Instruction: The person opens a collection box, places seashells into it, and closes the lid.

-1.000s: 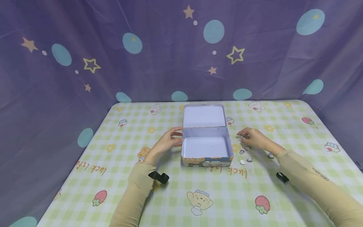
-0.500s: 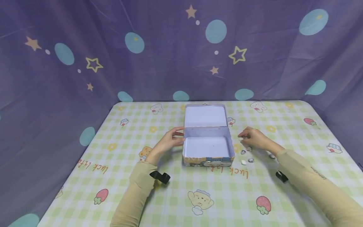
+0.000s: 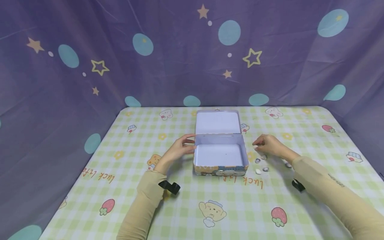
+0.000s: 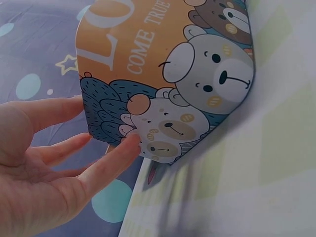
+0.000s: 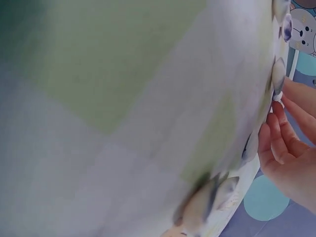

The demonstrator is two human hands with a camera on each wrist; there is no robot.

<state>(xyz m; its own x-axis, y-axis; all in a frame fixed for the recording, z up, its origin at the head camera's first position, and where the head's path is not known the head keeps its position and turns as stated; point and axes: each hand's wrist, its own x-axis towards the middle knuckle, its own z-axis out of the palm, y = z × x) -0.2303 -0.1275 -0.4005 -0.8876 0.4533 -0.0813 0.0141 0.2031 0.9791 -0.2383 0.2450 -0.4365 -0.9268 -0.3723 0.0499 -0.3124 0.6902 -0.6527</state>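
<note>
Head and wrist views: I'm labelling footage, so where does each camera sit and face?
Head: worn on the head, facing forward and down; shows the cloth, box, shells, curtain, both sleeves, left grip and right grip.
Left wrist: on that wrist, facing the box's printed side; left grip shows.
Right wrist: on that wrist, facing across the cloth toward shells; right grip shows.
Head and left wrist share the box and left grip; head and right wrist, the shells and right grip.

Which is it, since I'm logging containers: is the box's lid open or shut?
Open: in the head view, the lid is tilted back beyond the box, leaving its pale inside exposed.
</note>
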